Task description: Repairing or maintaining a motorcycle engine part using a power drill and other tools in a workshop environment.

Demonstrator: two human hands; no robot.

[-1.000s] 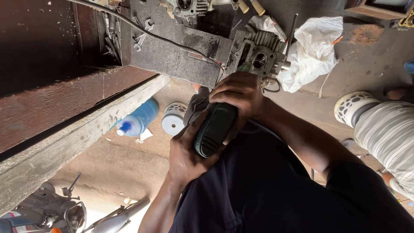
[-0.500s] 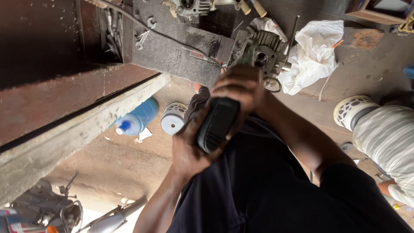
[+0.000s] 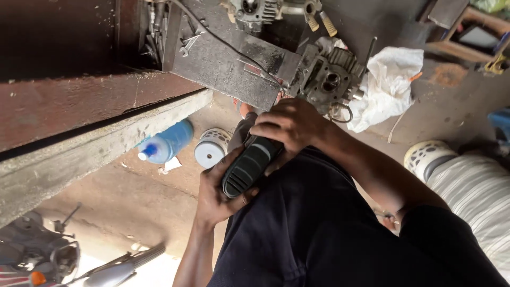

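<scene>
Head view looks down past a dark-trousered knee (image 3: 319,228) that fills the frame from the centre toward five o'clock. At nine o'clock runs a long reddish-brown beam (image 3: 69,106) with a pale concrete ledge (image 3: 106,143) under it. At twelve o'clock lies a dark, greasy metal plate (image 3: 228,64), and just to its one o'clock side sits an engine cylinder head (image 3: 329,79) with round ports. A crumpled white plastic bag (image 3: 388,79) lies at two o'clock, touching the engine part's side. At four o'clock a striped sleeve of another person (image 3: 473,191) shows, with a white perforated cap (image 3: 425,157) beside it.

Both hands meet at the centre on a black ribbed rubber grip (image 3: 249,166), which rests tilted on the knee, its lower end toward seven o'clock. The right hand (image 3: 289,127) closes over its upper end from one o'clock, fingers curled down around it. The left hand (image 3: 218,194) cups its lower end from seven o'clock, thumb and fingers wrapped round the sides.

On the floor at ten o'clock from the hands lies a blue bottle (image 3: 167,142) on its side, and just beside it, nearer the hands, a white round filter (image 3: 211,150). A motorcycle handlebar (image 3: 106,268) shows at seven o'clock.
</scene>
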